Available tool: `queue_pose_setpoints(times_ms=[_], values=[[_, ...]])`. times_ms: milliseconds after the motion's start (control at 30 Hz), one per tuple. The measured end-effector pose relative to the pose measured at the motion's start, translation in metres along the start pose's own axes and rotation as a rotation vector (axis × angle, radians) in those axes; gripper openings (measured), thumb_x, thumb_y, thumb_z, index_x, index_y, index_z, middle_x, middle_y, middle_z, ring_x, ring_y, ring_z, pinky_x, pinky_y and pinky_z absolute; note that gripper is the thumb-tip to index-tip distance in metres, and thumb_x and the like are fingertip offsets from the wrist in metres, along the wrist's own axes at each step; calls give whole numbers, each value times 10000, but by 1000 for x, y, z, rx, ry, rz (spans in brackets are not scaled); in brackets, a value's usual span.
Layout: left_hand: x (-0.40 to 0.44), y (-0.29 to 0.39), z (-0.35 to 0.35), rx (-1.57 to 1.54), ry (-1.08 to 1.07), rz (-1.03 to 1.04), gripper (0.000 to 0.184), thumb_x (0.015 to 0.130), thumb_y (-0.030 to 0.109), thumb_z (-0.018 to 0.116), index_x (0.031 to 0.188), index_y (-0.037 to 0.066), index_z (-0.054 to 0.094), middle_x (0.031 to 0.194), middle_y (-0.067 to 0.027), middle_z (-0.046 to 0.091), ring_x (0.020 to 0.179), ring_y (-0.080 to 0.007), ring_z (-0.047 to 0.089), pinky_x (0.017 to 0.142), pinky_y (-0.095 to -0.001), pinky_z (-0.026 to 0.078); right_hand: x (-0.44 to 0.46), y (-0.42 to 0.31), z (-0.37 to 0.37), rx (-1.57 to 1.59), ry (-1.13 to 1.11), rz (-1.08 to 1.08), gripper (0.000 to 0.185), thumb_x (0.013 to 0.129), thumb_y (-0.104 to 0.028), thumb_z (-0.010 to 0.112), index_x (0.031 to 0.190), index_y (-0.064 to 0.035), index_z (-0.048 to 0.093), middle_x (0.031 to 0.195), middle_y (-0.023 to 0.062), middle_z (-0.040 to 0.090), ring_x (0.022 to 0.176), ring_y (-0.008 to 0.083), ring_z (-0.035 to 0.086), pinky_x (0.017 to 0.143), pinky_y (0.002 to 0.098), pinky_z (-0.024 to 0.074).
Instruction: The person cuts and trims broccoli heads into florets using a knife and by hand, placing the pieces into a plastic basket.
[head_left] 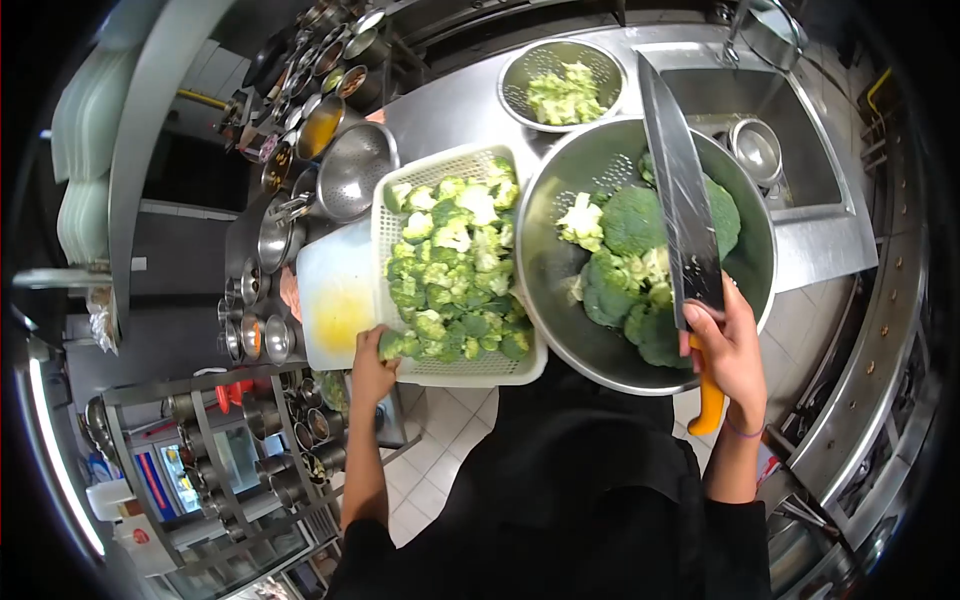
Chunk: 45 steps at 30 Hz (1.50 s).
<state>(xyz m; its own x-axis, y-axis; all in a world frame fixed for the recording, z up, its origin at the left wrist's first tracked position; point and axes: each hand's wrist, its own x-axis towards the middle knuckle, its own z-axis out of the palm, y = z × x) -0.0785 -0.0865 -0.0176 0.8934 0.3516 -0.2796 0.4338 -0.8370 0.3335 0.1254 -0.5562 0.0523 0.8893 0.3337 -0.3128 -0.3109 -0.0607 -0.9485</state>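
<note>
Right hand (733, 350) is closed on the knife (680, 190), blade pointing away above the metal bowl (548, 290), while left hand (371, 368), nearer the florets (440, 280), bends at the basket's (470, 376) corner, hold indeterminable.

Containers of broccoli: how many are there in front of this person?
3: the pale plastic basket in the middle, the large metal colander to its right, and the smaller metal colander beyond them. Others may be hidden elsewhere in the kitchen.
</note>
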Motion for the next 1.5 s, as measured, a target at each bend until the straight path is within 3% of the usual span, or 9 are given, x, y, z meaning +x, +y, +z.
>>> queue_pose_setpoints(times_ms=[200,533,700,867,1000,1200,1300,1400,1500], values=[[-26,91,2,-179,203,-90,660,662,-93,750,1276,71,575,1148,-164,586,1093,-358,567,982,-362,439,-30,36,-67,55,169,54,469,966,-59,559,1396,-5,381,792,42,617,546,61,539,412,189,408],[91,302,-13,-234,235,520,553,741,21,706,1277,83,588,1321,-140,558,1265,-298,505,1060,-399,397,-56,27,-106,-63,208,30,299,948,0,532,1238,5,460,659,28,576,516,65,515,427,229,401],[137,441,65,182,-97,943,845,652,24,765,1419,134,427,1516,-213,300,1387,-408,342,1105,-496,371,-79,52,-108,-36,283,9,384,937,13,524,1301,27,402,640,44,573,528,80,540,435,236,429],[158,468,103,629,-115,1165,880,596,38,722,1418,143,424,1507,-207,305,1374,-401,340,1037,-613,394,-106,61,-95,51,312,78,454,923,10,524,1350,-8,374,648,55,593,485,93,535,431,248,428],[179,453,88,393,-190,1152,803,582,60,745,1335,115,472,1411,-214,395,1322,-398,389,1050,-534,411,-110,76,-89,44,275,67,483,918,8,527,1358,36,332,640,62,597,478,101,538,434,256,434],[220,350,63,-1051,-68,598,715,601,-20,765,1228,75,434,1207,-85,475,1128,-243,510,986,-362,439,-95,50,-73,-34,171,75,487,919,36,516,1364,-3,322,724,54,573,589,113,587,448,245,457],[190,294,39,-1603,-141,532,708,713,-50,623,1344,96,338,1278,-116,477,1199,-276,507,1029,-422,431,-79,30,-52,-65,95,3,435,926,21,524,1333,8,371,724,56,586,593,108,589,459,243,455],[144,232,28,-2021,-400,447,828,803,221,699,1501,104,270,1500,-182,367,1371,-375,369,1126,-603,284,-68,12,-22,-224,86,-176,276,934,3,537,1200,16,466,718,54,601,592,99,586,473,245,456],[98,201,36,-2287,-510,314,821,803,259,716,1477,61,292,1493,-183,375,1362,-411,366,1103,-686,267,-57,1,18,-306,56,-291,147,945,-35,563,1075,7,509,691,65,628,571,105,581,487,256,455]])
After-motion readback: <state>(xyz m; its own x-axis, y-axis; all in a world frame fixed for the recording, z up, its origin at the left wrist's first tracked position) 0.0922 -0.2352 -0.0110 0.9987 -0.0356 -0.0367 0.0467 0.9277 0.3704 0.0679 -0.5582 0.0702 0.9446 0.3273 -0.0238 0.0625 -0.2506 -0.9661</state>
